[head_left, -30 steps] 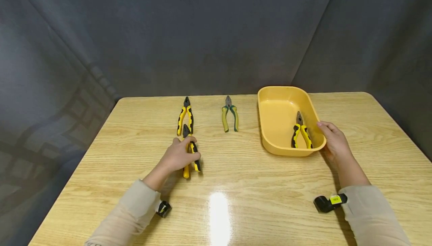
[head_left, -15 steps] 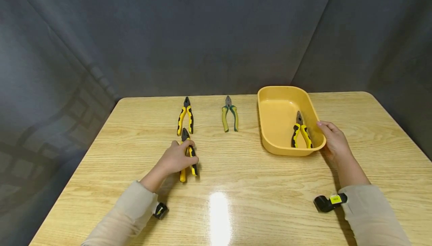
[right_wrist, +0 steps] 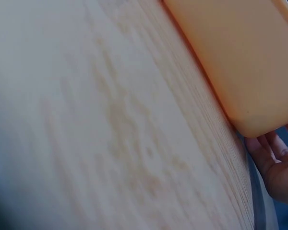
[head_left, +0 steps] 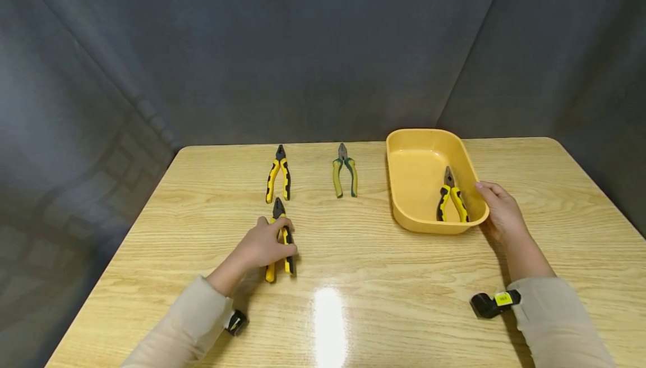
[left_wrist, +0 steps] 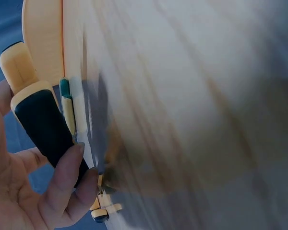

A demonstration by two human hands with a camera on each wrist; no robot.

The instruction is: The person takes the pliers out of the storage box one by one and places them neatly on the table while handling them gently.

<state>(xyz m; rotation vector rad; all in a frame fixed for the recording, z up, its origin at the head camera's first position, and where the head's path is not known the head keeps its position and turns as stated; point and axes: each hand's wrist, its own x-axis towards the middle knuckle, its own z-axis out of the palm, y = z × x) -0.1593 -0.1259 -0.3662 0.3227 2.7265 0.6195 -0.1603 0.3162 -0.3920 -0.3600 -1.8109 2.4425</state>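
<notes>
In the head view my left hand (head_left: pixel 262 245) grips combination pliers (head_left: pixel 278 210) with yellow and black handles, their dark nose pointing away from me. The left wrist view shows the fingers curled about the handles (left_wrist: pixel 44 124). Just beyond lies a similar pair of yellow-black pliers (head_left: pixel 280 157) on the table. My right hand (head_left: pixel 502 211) holds the near right corner of a yellow plastic tub (head_left: pixel 429 225), thumb at the rim and the other fingers largely hidden outside it. Inside the tub, against its right side, rest more yellow-black pliers (head_left: pixel 449 180).
Green-handled pliers (head_left: pixel 343 155) lie at the back of the wooden table (head_left: pixel 383 278), between the left pliers and the tub. A dark grey curtain (head_left: pixel 323 54) hangs behind the table. Each wrist wears a small black camera (head_left: pixel 488 304).
My left hand has drawn its pliers toward me, opening a small gap from the pliers behind. The right hand and the tub have stayed in place.
</notes>
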